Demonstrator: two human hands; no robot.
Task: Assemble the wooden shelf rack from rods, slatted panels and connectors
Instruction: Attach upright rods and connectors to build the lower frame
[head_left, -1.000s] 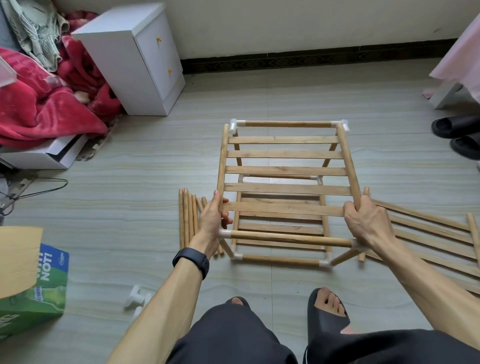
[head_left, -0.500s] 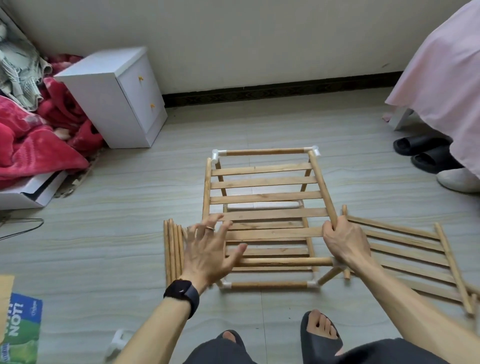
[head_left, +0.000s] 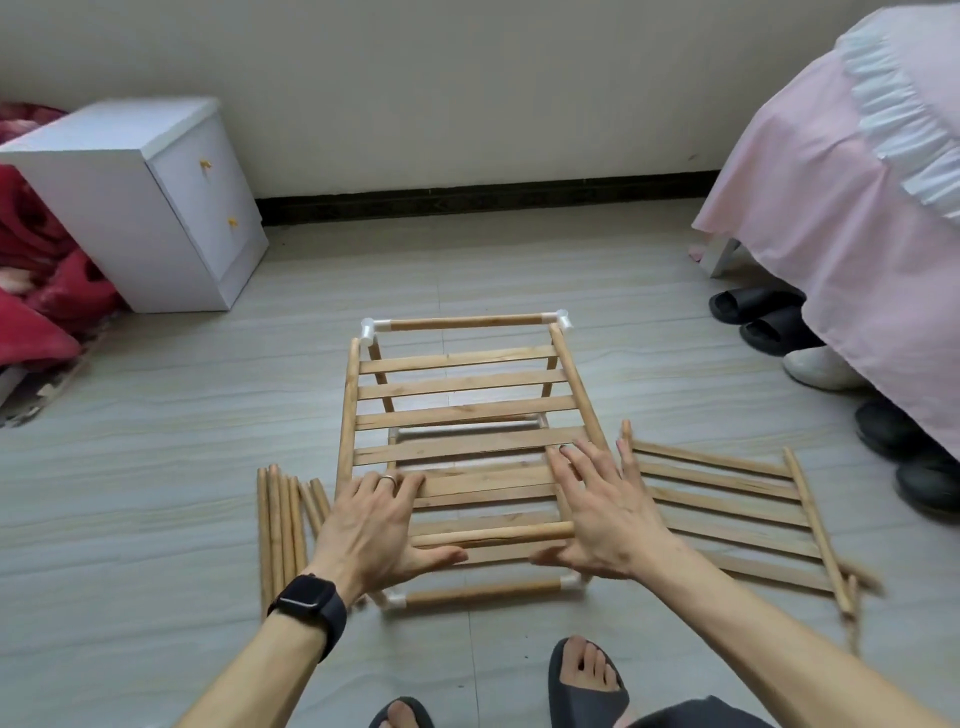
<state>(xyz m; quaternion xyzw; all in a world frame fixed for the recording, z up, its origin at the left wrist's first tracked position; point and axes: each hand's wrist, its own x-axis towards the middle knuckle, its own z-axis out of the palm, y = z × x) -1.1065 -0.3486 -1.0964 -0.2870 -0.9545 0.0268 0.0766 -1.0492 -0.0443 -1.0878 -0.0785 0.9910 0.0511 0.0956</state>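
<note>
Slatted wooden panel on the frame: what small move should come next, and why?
Probably press the slatted wooden panel down at its near end. Both hands, left and right, hover open and flat over it, gripping nothing, and it lies tilted across the rod frame with white connectors.

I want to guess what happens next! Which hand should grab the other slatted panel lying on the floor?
Probably the right hand: it is open and free, and the loose slatted panel lies just beside it. The left hand is farther away, by the spare rods.
</note>
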